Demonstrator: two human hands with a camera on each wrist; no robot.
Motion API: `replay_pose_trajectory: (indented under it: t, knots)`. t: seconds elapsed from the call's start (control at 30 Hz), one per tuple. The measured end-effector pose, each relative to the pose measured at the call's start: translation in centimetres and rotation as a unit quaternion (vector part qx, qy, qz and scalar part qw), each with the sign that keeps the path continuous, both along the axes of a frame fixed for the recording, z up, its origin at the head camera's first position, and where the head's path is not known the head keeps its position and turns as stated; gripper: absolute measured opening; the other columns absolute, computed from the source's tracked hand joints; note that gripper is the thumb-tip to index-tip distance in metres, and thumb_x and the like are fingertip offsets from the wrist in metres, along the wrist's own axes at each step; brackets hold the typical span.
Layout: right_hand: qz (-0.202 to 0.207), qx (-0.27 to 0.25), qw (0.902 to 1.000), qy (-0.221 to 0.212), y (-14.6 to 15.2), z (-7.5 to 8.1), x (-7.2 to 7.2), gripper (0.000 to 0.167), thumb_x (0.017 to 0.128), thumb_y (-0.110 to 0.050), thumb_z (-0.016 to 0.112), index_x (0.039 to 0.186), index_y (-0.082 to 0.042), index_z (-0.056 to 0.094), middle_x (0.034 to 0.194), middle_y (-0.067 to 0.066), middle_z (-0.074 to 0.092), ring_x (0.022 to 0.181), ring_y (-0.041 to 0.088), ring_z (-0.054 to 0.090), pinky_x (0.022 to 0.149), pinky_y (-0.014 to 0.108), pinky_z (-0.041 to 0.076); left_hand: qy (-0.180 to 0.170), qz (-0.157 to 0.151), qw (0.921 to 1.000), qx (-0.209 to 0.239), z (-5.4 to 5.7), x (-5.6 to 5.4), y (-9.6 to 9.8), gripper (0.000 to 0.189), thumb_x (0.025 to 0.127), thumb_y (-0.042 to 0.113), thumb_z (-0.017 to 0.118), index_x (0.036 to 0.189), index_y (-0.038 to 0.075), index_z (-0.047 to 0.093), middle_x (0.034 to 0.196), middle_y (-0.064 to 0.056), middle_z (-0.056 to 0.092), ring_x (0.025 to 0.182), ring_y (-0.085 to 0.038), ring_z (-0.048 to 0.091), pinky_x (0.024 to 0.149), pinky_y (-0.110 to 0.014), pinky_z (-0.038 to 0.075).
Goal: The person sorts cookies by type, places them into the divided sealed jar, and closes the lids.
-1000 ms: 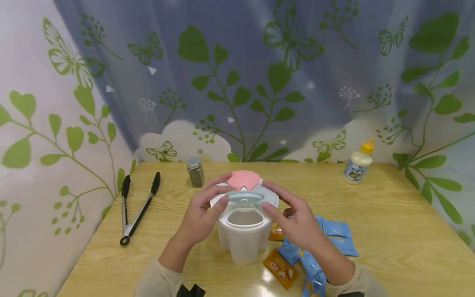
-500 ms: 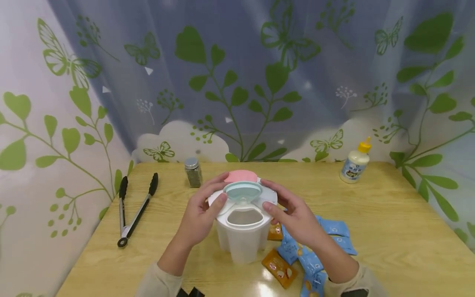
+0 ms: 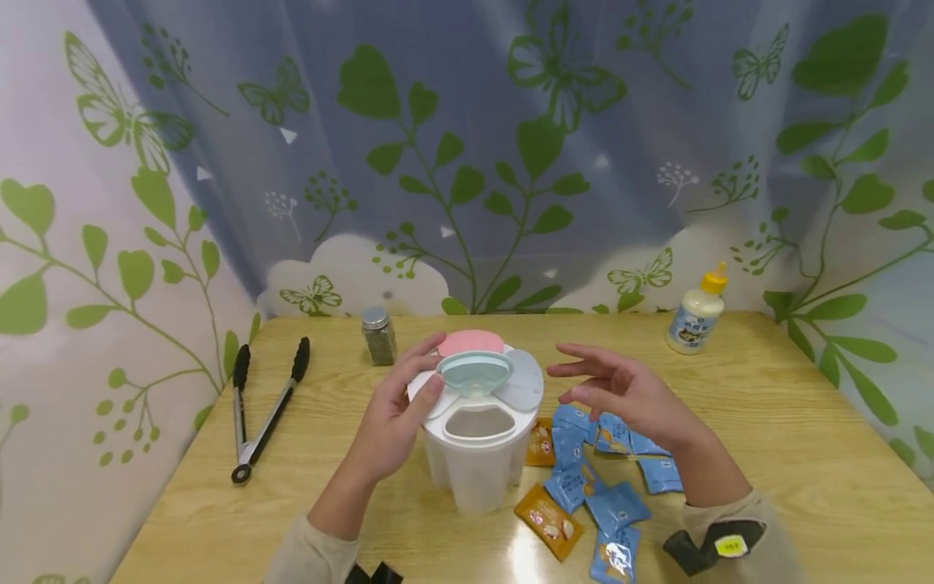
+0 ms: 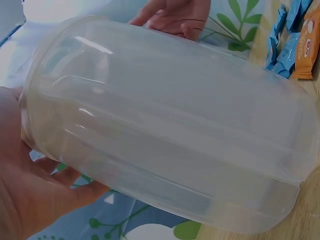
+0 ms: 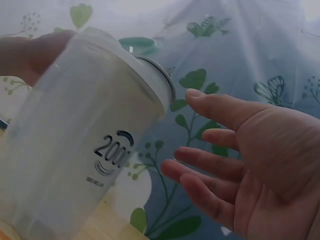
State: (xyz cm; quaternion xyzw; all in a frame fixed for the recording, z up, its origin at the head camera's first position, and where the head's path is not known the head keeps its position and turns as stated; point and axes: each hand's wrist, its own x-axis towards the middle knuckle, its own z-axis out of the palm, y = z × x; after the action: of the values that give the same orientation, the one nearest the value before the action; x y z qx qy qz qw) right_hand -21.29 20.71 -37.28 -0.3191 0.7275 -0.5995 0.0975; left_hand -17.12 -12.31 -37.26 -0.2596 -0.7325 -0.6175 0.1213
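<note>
A translucent plastic storage container (image 3: 477,478) stands on the table, its white lid (image 3: 430,405) bearing a pink flap (image 3: 470,342), a grey flap (image 3: 527,381) and a raised teal flap (image 3: 476,371). Below the teal flap the front opening shows. My left hand (image 3: 394,418) grips the lid's left edge, thumb on top; the left wrist view shows that hand (image 4: 30,185) at the container's upper end. My right hand (image 3: 627,397) hovers right of the container, fingers spread and holding nothing. Printed lettering marks the wall (image 5: 112,150) in the right wrist view.
Several blue snack packets (image 3: 616,507) and orange packets (image 3: 549,521) lie right of the container, partly under my right hand. Metal tongs (image 3: 266,426) lie spread at left. A spice jar (image 3: 379,337) and a yellow-capped bottle (image 3: 695,318) stand toward the back, before a patterned curtain (image 3: 467,162).
The teal flap has swung from low over the front opening to raised. My right hand has let go of the lid and moved right; my left hand keeps its grip.
</note>
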Motion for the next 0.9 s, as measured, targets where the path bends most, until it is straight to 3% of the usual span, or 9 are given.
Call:
replay_pose_trajectory:
  t: [0.17,0.37,0.57,0.63,0.73,0.83,0.9]
  knots:
    - [0.032,0.019,0.9993,-0.007,2.9,-1.5,-1.7,0.055,0.099,0.000,0.056,0.151,-0.003,0.038,0.139,0.000,0.062,0.103,0.028,0.072,0.059,0.031,0.052,-0.006,0.004,1.0000,-0.004,0.4,-0.2,0.3,0.020,0.103,0.010,0.051,0.116,0.001,0.063,0.155,-0.009,0.044,0.147,-0.029,0.036,0.110,-0.019,0.038]
    - [0.078,0.041,0.9954,-0.036,7.0,-3.3,-2.7,0.060,0.097,0.006,0.055,0.152,0.000,0.033,0.145,0.005,0.057,0.099,0.026,0.072,0.059,0.033,0.051,-0.017,0.011,0.9998,-0.001,0.4,0.0,0.7,0.020,0.103,0.011,0.051,0.115,0.001,0.064,0.154,-0.008,0.045,0.147,-0.027,0.036,0.114,-0.021,0.033]
    - [0.123,0.058,0.9890,-0.057,10.8,-5.1,-3.1,0.063,0.093,0.013,0.056,0.151,0.004,0.033,0.148,0.007,0.053,0.088,0.024,0.071,0.073,0.031,0.057,-0.019,0.015,0.9997,0.003,0.2,0.0,0.7,0.020,0.103,0.011,0.051,0.114,0.002,0.064,0.154,-0.007,0.045,0.147,-0.026,0.036,0.113,-0.020,0.033]
    - [0.122,0.074,0.9877,-0.064,11.7,-5.7,-3.1,0.063,0.092,0.012,0.057,0.150,0.005,0.033,0.146,0.005,0.055,0.093,0.026,0.071,0.079,0.032,0.058,-0.020,0.013,0.9997,0.003,0.2,0.1,0.5,0.019,0.103,0.011,0.051,0.114,0.002,0.064,0.154,-0.007,0.045,0.147,-0.027,0.036,0.113,-0.020,0.034]
    - [0.113,0.098,0.9861,-0.073,12.9,-6.3,-3.1,0.061,0.092,0.010,0.060,0.148,0.008,0.034,0.141,0.006,0.059,0.095,0.021,0.070,0.077,0.031,0.058,-0.025,0.009,0.9996,0.005,0.2,0.1,0.3,0.020,0.103,0.011,0.050,0.114,0.001,0.063,0.155,-0.007,0.044,0.147,-0.027,0.036,0.111,-0.019,0.036]
    - [0.075,0.137,0.9844,-0.082,13.5,-6.6,-2.9,0.059,0.091,0.003,0.066,0.144,0.009,0.041,0.136,0.012,0.062,0.082,0.009,0.066,0.068,0.027,0.055,-0.029,0.004,0.9995,0.010,0.3,0.2,0.2,0.020,0.103,0.010,0.050,0.114,0.000,0.063,0.155,-0.008,0.043,0.147,-0.028,0.035,0.110,-0.019,0.037]
    - [0.044,0.184,0.9791,-0.074,13.8,-6.6,-2.8,0.057,0.089,-0.005,0.071,0.141,0.005,0.049,0.134,0.017,0.063,0.086,0.000,0.062,0.070,0.024,0.052,-0.032,0.002,0.9994,0.013,0.3,0.2,0.2,0.020,0.103,0.010,0.050,0.114,-0.001,0.063,0.155,-0.009,0.043,0.147,-0.028,0.036,0.109,-0.019,0.038]
